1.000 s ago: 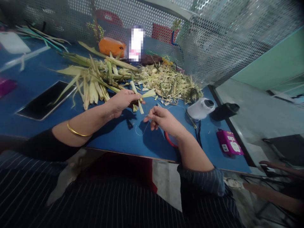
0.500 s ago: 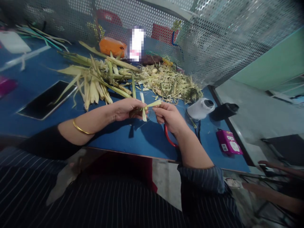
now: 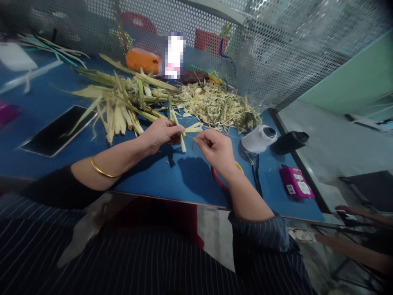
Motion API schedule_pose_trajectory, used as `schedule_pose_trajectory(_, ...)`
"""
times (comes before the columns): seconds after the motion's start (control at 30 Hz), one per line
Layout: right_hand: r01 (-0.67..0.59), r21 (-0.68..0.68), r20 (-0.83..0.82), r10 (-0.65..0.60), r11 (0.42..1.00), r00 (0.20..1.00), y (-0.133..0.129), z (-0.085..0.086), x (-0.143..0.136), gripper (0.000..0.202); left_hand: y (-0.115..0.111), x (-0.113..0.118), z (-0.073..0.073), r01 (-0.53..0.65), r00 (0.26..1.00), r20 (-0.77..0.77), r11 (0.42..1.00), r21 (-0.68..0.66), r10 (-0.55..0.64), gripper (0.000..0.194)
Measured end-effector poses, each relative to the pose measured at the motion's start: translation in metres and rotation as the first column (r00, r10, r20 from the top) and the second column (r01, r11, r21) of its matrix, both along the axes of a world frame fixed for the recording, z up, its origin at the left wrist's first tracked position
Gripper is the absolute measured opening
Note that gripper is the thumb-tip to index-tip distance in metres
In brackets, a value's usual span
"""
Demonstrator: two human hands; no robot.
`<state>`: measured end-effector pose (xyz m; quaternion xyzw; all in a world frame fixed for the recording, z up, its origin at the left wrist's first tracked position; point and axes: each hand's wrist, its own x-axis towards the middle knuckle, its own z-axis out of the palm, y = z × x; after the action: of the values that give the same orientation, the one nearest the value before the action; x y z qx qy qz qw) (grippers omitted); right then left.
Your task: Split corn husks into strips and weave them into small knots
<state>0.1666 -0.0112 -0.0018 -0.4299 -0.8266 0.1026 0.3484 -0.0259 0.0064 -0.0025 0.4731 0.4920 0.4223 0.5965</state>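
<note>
Over the middle of the blue table (image 3: pixel 147 176), my left hand (image 3: pixel 164 135) pinches a small bundle of pale green corn husk strips (image 3: pixel 183 143), whose ends splay out past the fingertips. Just to its right, my right hand (image 3: pixel 215 149) is closed in a pinch on a thin thread (image 3: pixel 190 136) that runs to the bundle. A short dark end dangles below those fingertips. Under the right wrist lies a red and yellow looped handle (image 3: pixel 218 178), partly hidden. The cone of white thread (image 3: pixel 256 139) stands to the right of this hand.
Whole corn husks (image 3: pixel 123 114) and a heap of shredded husk (image 3: pixel 221 104) lie behind my hands. A black thread cone (image 3: pixel 290 142) and purple packet (image 3: pixel 296 182) are at right, a dark phone (image 3: pixel 58 130) at left. Perforated metal sheeting (image 3: pixel 260 53) borders the back.
My right hand has let go of the husk strip it was pinching and now holds thread close to the bundle. The strips in my left hand have turned and tilted.
</note>
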Motion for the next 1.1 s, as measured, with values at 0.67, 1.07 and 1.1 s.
schedule_pose_trajectory(0.67, -0.225, -0.613, -0.510, -0.163, 0.757, 0.844, 0.014, -0.009, 0.001, 0.025, -0.015, -0.003, 0.014, 0.462, 0.886, -0.090, 0.881, 0.098, -0.454, 0.019)
schedule_pose_trajectory(1.07, -0.070, 0.022, 0.021, 0.069, 0.997, 0.997, -0.008, -0.005, -0.010, 0.022, -0.007, 0.003, -0.001, 0.072, 0.957, -0.281, 0.871, 0.486, 0.078, 0.021)
schedule_pose_trajectory(1.1, -0.089, 0.108, 0.113, 0.076, 0.990, 0.991, -0.011, -0.004, -0.010, 0.022, -0.007, 0.002, -0.002, 0.083, 0.939, -0.330, 0.865, 0.495, 0.098, 0.021)
